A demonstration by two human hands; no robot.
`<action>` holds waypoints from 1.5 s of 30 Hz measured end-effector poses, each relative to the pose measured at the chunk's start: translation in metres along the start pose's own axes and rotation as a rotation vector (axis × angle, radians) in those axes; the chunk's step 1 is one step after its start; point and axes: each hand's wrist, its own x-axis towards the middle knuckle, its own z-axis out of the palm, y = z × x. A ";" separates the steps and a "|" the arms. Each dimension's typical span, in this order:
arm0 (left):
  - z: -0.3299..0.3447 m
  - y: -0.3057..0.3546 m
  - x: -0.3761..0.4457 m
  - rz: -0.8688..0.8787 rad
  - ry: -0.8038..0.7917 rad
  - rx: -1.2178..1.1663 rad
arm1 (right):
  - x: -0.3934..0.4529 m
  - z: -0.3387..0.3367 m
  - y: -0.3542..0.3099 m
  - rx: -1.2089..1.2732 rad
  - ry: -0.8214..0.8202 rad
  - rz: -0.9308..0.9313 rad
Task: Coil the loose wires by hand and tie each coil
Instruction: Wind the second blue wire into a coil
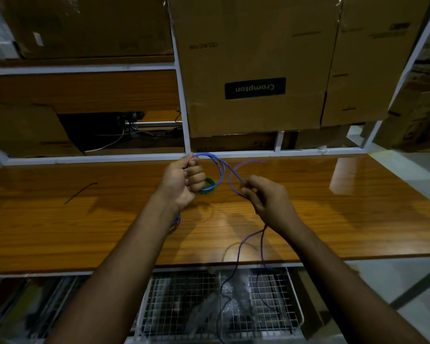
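My left hand grips a few loops of blue wire above the wooden table. The wire runs right to my right hand, which pinches it between thumb and fingers. From that hand two loose strands hang down over the table's front edge toward the floor. A small green wire coil lies on the table just behind the blue loops, partly hidden by my left hand. More blue strands show below my left wrist.
A short dark wire piece lies on the table at the left. Cardboard boxes fill the white-framed shelves behind. A wire-mesh basket sits below the table's front edge.
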 end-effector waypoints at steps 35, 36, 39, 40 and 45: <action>0.013 0.007 0.005 0.092 -0.021 0.100 | -0.002 -0.038 0.005 0.708 -0.572 0.573; 0.015 0.006 0.004 0.091 -0.027 0.099 | -0.001 -0.037 0.006 0.724 -0.491 0.578; 0.017 0.006 0.002 0.090 -0.036 0.098 | -0.001 -0.038 0.008 0.745 -0.374 0.541; 0.017 0.006 0.002 0.091 -0.036 0.102 | -0.002 -0.038 0.010 0.766 -0.383 0.498; 0.015 0.005 -0.003 0.068 -0.035 0.067 | -0.010 -0.042 0.024 1.078 -0.456 0.478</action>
